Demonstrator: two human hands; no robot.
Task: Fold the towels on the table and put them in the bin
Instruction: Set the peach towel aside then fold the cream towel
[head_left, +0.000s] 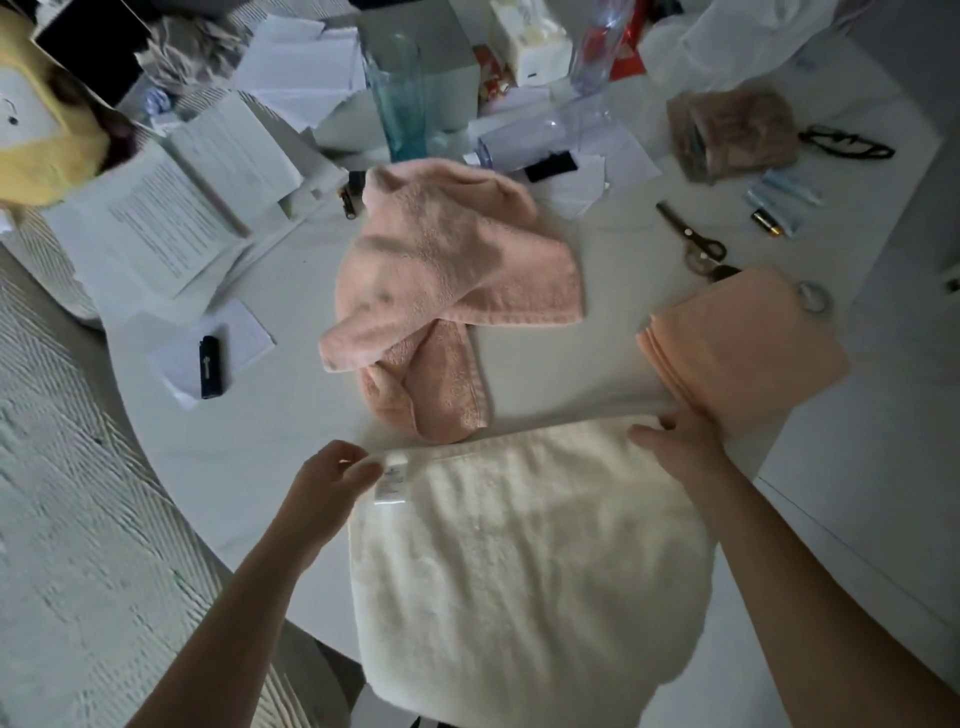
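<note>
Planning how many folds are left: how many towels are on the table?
3: a white towel nearest, under both hands; a crumpled pink towel in the middle; a folded peach towel at right. Clutter farther back may hide more.
</note>
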